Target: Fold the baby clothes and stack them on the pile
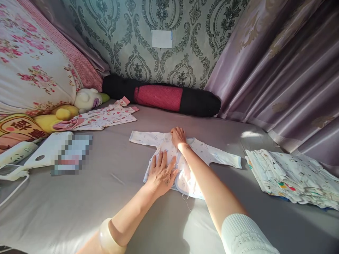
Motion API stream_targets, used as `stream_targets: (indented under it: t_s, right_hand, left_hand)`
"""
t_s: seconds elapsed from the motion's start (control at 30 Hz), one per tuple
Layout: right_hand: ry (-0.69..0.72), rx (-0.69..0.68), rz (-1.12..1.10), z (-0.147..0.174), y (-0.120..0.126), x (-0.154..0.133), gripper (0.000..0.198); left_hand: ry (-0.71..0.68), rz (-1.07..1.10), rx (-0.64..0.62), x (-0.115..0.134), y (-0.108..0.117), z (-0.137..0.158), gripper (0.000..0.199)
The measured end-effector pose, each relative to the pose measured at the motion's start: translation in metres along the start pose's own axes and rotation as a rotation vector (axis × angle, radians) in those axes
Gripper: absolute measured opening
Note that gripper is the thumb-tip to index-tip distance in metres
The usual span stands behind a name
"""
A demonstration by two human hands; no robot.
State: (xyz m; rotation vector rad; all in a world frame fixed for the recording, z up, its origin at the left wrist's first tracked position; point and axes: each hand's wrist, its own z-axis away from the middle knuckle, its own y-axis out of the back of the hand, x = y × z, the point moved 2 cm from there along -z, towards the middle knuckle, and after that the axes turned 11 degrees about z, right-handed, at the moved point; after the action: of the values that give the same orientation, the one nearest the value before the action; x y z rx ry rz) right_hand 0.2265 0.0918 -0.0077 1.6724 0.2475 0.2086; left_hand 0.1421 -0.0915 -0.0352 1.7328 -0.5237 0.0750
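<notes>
While the small shirt point(184, 173) lies on the grey sheet point(100, 204), sleeves point(225, 157) spanning left to right, the left hand point(161, 174) rests flat on its front, fingers spread, and the right hand point(178, 137), nearer the collar point(190, 140), shows bent fingers, any pinch impossible to tell.

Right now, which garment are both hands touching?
The spread pale top, left hand and right hand on it; the pink-trimmed garment and folded stack lie apart.

2 hands point(162, 173) point(178, 137), 1 blue-trim top point(200, 151), 1 pwr strip point(18, 154).
</notes>
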Motion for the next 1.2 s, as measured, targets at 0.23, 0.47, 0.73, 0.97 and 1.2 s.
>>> stream_targets:
  t_s: [0.23,0.47,0.73,0.97,1.2]
  right_hand:
    - [-0.031,-0.075,-0.149,-0.006,0.007,0.008,0.031]
    - [-0.061,-0.033,-0.180,0.047,0.024,0.043,0.046]
    - [0.047,-0.071,-0.010,0.139,0.011,0.032,0.054]
    - [0.047,0.003,0.048,0.154,-0.001,0.018,0.062]
    - [0.061,0.019,0.074,0.155,0.003,0.019,0.060]
  left_hand:
    - [-0.020,0.024,0.030,-0.002,0.007,-0.003,0.047]
    - [-0.155,0.180,0.248,-0.015,0.013,-0.001,0.038]
    - [-0.031,0.223,0.360,-0.037,0.039,0.002,0.034]
    - [0.422,0.332,0.233,-0.064,0.058,0.000,0.035]
    - [0.479,0.411,0.193,-0.066,0.061,0.000,0.036]
